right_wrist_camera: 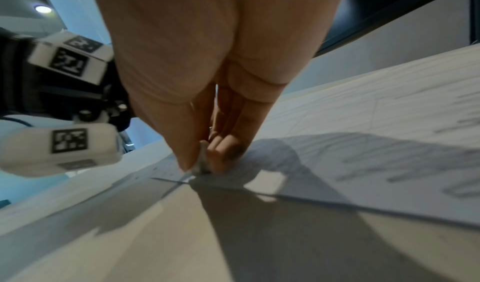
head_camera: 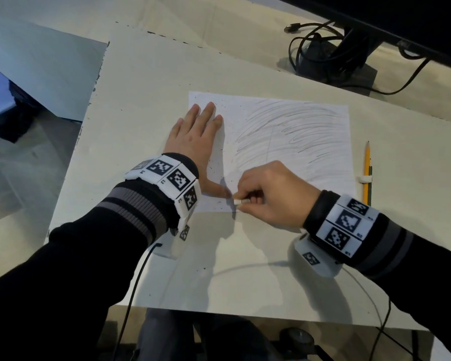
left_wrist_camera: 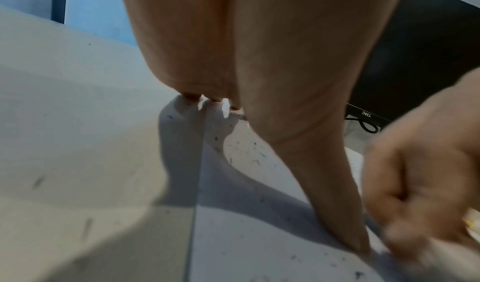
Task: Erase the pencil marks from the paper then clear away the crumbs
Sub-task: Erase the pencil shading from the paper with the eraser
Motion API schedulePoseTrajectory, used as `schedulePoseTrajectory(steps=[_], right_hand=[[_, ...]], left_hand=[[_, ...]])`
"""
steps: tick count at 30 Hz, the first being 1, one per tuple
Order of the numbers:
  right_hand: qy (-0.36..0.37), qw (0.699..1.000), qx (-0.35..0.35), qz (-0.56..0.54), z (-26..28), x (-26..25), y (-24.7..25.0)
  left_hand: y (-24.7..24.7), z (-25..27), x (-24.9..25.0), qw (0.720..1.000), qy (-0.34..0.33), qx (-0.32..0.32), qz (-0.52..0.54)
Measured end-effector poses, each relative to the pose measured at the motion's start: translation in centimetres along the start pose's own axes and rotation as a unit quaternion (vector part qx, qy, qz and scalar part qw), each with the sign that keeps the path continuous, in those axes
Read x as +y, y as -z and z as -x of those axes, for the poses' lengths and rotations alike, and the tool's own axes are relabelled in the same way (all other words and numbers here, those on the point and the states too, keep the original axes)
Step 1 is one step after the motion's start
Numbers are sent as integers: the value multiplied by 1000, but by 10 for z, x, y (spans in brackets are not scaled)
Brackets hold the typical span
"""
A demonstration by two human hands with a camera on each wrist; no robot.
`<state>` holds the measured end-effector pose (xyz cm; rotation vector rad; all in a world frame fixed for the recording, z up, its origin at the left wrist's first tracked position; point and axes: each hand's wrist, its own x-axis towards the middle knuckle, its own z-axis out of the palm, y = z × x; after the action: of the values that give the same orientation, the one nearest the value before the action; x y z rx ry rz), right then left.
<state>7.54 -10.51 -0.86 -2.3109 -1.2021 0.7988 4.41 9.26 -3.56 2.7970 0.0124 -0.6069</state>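
left hand [head_camera: 193, 136]: flat, fingers straight, pressing paper [head_camera: 297, 131] on desk [head_camera: 141, 74] | right hand [head_camera: 274, 194]: fingers pinch eraser [head_camera: 238, 201] at paper's near edge | crumbs [head_camera: 219, 168] scattered beside left hand

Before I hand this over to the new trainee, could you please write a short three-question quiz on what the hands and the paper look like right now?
1. True or false: the left hand lies flat on the paper.
2. Which hand holds the eraser? A) left B) right C) neither
3. Fill in: the pencil lies on the table off the paper's ____ edge.

Key:
1. True; its fingers are straight, on the crumb-speckled left part.
2. B; the right hand pinches it at the paper's near edge, close to the left thumb.
3. Right; pencil marks cover most of that side.
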Motion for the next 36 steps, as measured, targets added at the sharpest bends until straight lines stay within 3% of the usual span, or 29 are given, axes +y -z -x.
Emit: schedulePoseTrajectory(steps=[2, 7, 12, 17, 22, 27, 31, 36], right_hand=[[-3, 999, -36, 1, 1, -1, 2], [-19, 998, 59, -4, -9, 6, 6], [-17, 999, -37, 7, -2, 2, 6], [-44, 996, 82, -16, -10, 9, 8], [-45, 999, -23, -4, -2, 4, 9], [-56, 997, 43, 10, -15, 5, 13], [-55, 996, -70, 12, -9, -1, 14], [-64, 997, 39, 31, -21, 10, 19]], left_hand=[[0, 0, 1, 1000, 1, 1, -1], [2, 2, 1, 1000, 7, -8, 5], [2, 1, 3, 1000, 8, -6, -3], [3, 1, 3, 1000, 13, -14, -13], [2, 1, 3, 1000, 12, -6, -6], [2, 1, 4, 1000, 12, -6, -8], [3, 1, 3, 1000, 11, -2, -10], [4, 2, 4, 1000, 13, -11, -11]])
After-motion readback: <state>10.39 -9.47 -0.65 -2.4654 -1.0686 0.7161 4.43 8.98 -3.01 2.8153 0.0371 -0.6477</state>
